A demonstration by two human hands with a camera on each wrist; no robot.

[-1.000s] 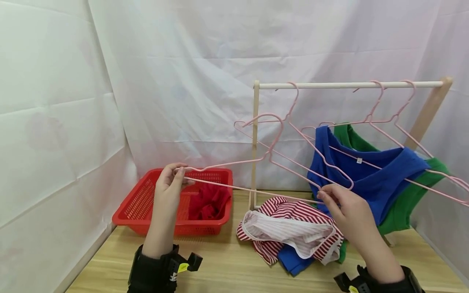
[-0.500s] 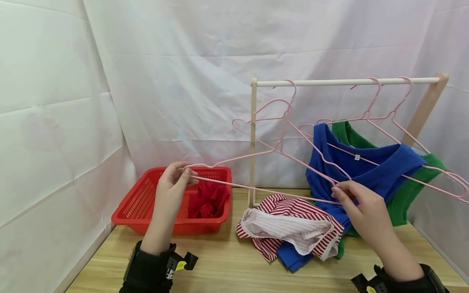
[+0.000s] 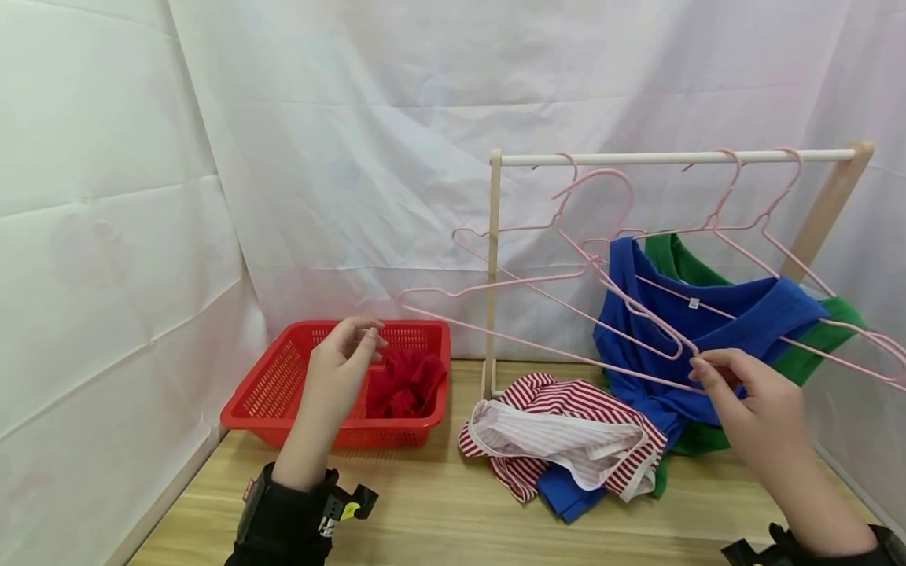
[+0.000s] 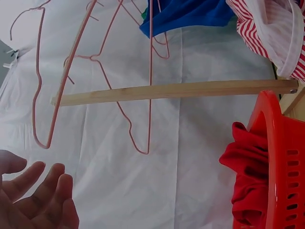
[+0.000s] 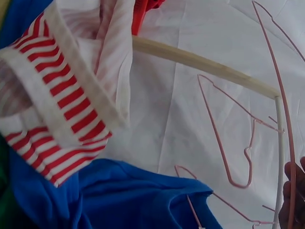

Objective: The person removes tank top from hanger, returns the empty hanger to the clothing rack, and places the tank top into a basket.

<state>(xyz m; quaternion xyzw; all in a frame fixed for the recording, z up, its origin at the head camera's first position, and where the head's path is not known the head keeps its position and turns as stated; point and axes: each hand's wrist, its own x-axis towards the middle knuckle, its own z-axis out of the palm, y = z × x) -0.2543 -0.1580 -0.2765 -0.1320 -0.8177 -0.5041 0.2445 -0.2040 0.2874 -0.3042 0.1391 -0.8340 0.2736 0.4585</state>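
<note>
My right hand (image 3: 760, 409) pinches one lower corner of a pink wire hanger (image 3: 517, 280), which carries no garment and points its hook up. In the right wrist view, the fingers (image 5: 288, 200) show at the edge beside the hanger's wire. My left hand (image 3: 340, 362) is off the hanger, fingers loosely bent with nothing between them, in front of the red basket (image 3: 258, 409). The left wrist view shows a gap between its fingertips and the hanger's free end (image 4: 45, 143). Below the held hanger, a red-and-white striped garment (image 3: 559, 401) lies crumpled on the table.
Behind, a wooden rack with a white rail (image 3: 637, 159) holds a bare pink hanger (image 3: 562, 212), plus hangers bearing a blue top (image 3: 729, 310) and a green top (image 3: 675, 255). Blue cloth (image 3: 569, 495) sticks out under the striped garment. Red cloth (image 3: 406, 385) lies in the basket.
My left hand has let go of the hanger's left end. My right hand has carried the hanger to the right, its hook now farther right, in front of the rack.
</note>
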